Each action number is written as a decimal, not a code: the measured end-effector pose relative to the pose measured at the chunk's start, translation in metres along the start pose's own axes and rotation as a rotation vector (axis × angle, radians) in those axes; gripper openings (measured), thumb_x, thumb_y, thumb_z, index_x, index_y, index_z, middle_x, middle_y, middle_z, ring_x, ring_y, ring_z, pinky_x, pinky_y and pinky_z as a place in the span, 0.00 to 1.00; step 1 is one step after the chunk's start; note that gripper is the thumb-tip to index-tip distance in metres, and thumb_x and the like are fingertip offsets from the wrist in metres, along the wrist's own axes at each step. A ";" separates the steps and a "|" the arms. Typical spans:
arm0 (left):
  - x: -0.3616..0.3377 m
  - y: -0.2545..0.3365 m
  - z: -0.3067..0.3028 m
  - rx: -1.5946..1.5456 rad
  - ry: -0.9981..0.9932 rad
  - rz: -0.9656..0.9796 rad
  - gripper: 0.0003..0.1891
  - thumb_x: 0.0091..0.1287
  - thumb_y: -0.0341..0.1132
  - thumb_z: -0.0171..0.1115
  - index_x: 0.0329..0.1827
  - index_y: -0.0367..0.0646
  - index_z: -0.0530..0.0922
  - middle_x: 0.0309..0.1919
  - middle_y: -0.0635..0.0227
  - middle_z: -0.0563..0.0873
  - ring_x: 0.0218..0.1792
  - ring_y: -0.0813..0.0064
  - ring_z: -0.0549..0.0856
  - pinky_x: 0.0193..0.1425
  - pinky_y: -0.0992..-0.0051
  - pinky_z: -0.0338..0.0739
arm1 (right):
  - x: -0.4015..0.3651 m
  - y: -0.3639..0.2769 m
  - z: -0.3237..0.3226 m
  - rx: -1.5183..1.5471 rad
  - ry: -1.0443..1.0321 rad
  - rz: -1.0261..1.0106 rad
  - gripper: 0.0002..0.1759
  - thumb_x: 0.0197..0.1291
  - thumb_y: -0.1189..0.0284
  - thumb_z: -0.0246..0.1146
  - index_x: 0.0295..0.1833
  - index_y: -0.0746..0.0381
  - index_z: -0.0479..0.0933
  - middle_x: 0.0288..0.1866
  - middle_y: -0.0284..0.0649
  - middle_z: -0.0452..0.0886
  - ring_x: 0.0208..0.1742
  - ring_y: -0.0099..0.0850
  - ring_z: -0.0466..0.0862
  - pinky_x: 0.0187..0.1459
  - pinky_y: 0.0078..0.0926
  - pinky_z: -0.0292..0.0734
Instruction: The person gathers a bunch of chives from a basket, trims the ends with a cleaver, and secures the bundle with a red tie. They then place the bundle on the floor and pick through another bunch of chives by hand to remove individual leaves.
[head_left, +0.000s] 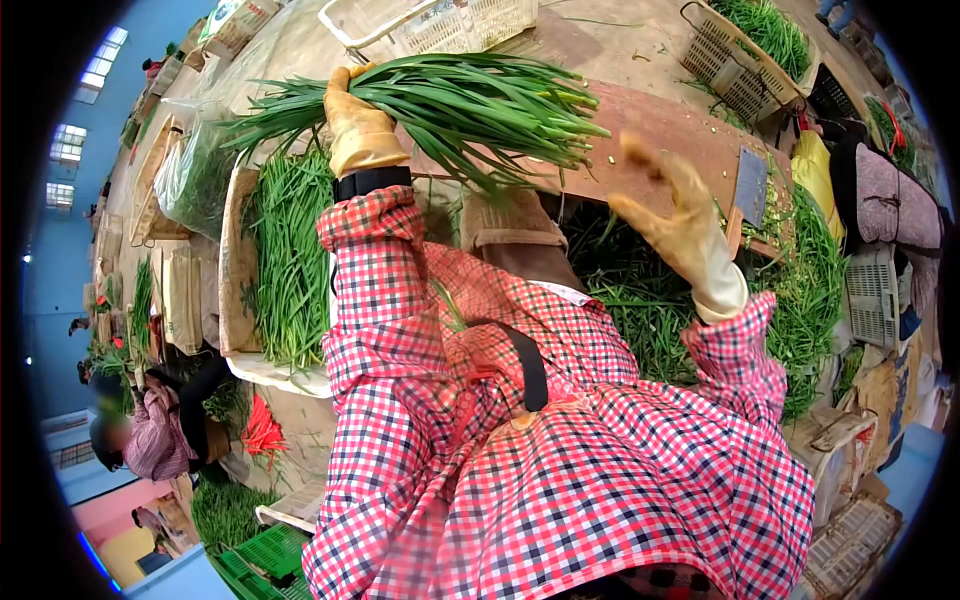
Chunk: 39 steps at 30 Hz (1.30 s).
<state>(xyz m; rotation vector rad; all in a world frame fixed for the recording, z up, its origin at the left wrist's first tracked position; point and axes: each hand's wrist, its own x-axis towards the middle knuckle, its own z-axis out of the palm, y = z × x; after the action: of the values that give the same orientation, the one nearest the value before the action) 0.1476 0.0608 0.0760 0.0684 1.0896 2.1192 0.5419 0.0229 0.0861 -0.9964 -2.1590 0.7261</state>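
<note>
My left hand (362,122), in a yellowish rubber glove, is wrapped round a thick bunch of garlic chives (470,92). The leaf tips stick out to the left, and the pale cut ends point right over a reddish-brown board (640,125). To the right of those ends, my gloved right hand (680,215) hangs in the air with its fingers apart and slightly blurred, holding nothing. Close by it, a cleaver (750,190) with a wide grey blade and a wooden handle lies at the board's right end, among small cut bits.
A crate (238,265) full of long chives stands to my left. Loose green trimmings (812,300) are heaped at right and below the board. Plastic crates (470,28) stand beyond. Red ties (262,428) lie at lower left. Other people (160,430) sit on both sides.
</note>
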 end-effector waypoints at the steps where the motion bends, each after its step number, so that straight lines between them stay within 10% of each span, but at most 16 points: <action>1: 0.001 -0.002 0.000 -0.001 0.002 0.000 0.18 0.72 0.43 0.49 0.40 0.36 0.78 0.33 0.59 0.84 0.34 0.59 0.83 0.43 0.59 0.80 | 0.017 -0.012 0.009 -0.025 0.088 -0.143 0.27 0.57 0.67 0.70 0.63 0.57 0.74 0.50 0.38 0.82 0.52 0.37 0.80 0.55 0.37 0.74; 6: 0.000 -0.009 0.002 -0.021 -0.009 0.016 0.17 0.71 0.44 0.51 0.38 0.36 0.78 0.32 0.60 0.83 0.33 0.60 0.83 0.41 0.58 0.81 | 0.063 -0.012 0.049 -0.189 0.266 -0.653 0.21 0.56 0.70 0.71 0.57 0.56 0.78 0.45 0.38 0.83 0.51 0.38 0.80 0.56 0.38 0.74; 11: -0.006 0.010 -0.012 -0.121 -0.096 0.071 0.13 0.67 0.39 0.56 0.29 0.39 0.74 0.26 0.60 0.81 0.31 0.61 0.81 0.41 0.60 0.80 | 0.008 -0.017 -0.007 0.848 -0.445 0.068 0.08 0.54 0.74 0.71 0.39 0.65 0.84 0.37 0.39 0.87 0.38 0.29 0.86 0.40 0.26 0.80; 13: -0.006 0.015 -0.019 -0.220 -0.186 0.016 0.11 0.67 0.37 0.58 0.29 0.41 0.74 0.26 0.63 0.80 0.29 0.64 0.81 0.39 0.63 0.80 | 0.012 0.004 -0.034 0.840 -0.726 -0.164 0.15 0.55 0.71 0.72 0.46 0.69 0.82 0.40 0.42 0.87 0.38 0.25 0.85 0.39 0.23 0.80; 15: -0.012 0.013 -0.017 -0.301 -0.189 -0.024 0.10 0.66 0.36 0.60 0.28 0.42 0.73 0.25 0.66 0.79 0.28 0.68 0.80 0.40 0.65 0.80 | 0.010 -0.012 -0.029 0.698 -0.276 0.104 0.19 0.57 0.68 0.71 0.51 0.66 0.81 0.43 0.41 0.86 0.42 0.25 0.84 0.42 0.22 0.79; 22: -0.048 0.006 0.000 -0.395 -0.219 -0.021 0.10 0.64 0.36 0.62 0.29 0.43 0.74 0.25 0.67 0.80 0.27 0.68 0.81 0.42 0.62 0.80 | 0.042 -0.013 0.056 -0.050 0.183 -0.395 0.16 0.56 0.64 0.72 0.46 0.63 0.83 0.39 0.36 0.85 0.42 0.26 0.82 0.45 0.24 0.78; 26: -0.055 0.008 -0.015 -0.389 -0.234 0.070 0.09 0.63 0.37 0.63 0.30 0.42 0.75 0.26 0.65 0.81 0.29 0.67 0.81 0.42 0.62 0.80 | 0.017 -0.018 0.055 0.752 0.149 0.026 0.11 0.61 0.68 0.68 0.41 0.67 0.83 0.34 0.34 0.85 0.31 0.21 0.79 0.35 0.18 0.75; 31: -0.054 0.007 -0.030 -0.460 -0.314 -0.027 0.09 0.63 0.36 0.62 0.27 0.44 0.76 0.25 0.66 0.82 0.29 0.67 0.80 0.41 0.64 0.79 | -0.004 -0.032 -0.007 0.886 -0.604 0.462 0.10 0.59 0.70 0.69 0.37 0.68 0.83 0.28 0.34 0.83 0.26 0.17 0.77 0.25 0.15 0.70; 34: -0.047 0.008 -0.036 -0.522 -0.368 -0.069 0.10 0.63 0.39 0.62 0.26 0.46 0.76 0.25 0.68 0.82 0.29 0.68 0.80 0.41 0.67 0.79 | -0.011 -0.028 -0.031 0.956 -0.845 0.372 0.09 0.57 0.74 0.69 0.39 0.68 0.83 0.30 0.36 0.84 0.25 0.18 0.77 0.25 0.14 0.69; 37: -0.037 0.004 -0.041 -0.487 -0.372 -0.055 0.10 0.63 0.40 0.62 0.27 0.46 0.76 0.25 0.68 0.82 0.29 0.68 0.81 0.42 0.66 0.79 | -0.011 -0.040 -0.046 0.655 -0.378 0.199 0.15 0.58 0.67 0.70 0.48 0.64 0.82 0.37 0.37 0.84 0.31 0.22 0.79 0.30 0.20 0.72; 39: -0.044 -0.004 -0.036 -0.427 -0.352 -0.031 0.11 0.64 0.42 0.61 0.28 0.46 0.77 0.27 0.66 0.83 0.31 0.67 0.82 0.42 0.68 0.79 | 0.019 -0.038 -0.033 -0.060 0.000 -0.389 0.19 0.57 0.66 0.70 0.53 0.60 0.81 0.42 0.36 0.82 0.38 0.27 0.79 0.36 0.24 0.74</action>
<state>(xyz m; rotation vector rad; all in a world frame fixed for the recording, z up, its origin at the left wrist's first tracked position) 0.1686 0.0099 0.0617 0.2099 0.4222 2.1622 0.5396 0.0232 0.1398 -0.5750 -2.2912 0.4753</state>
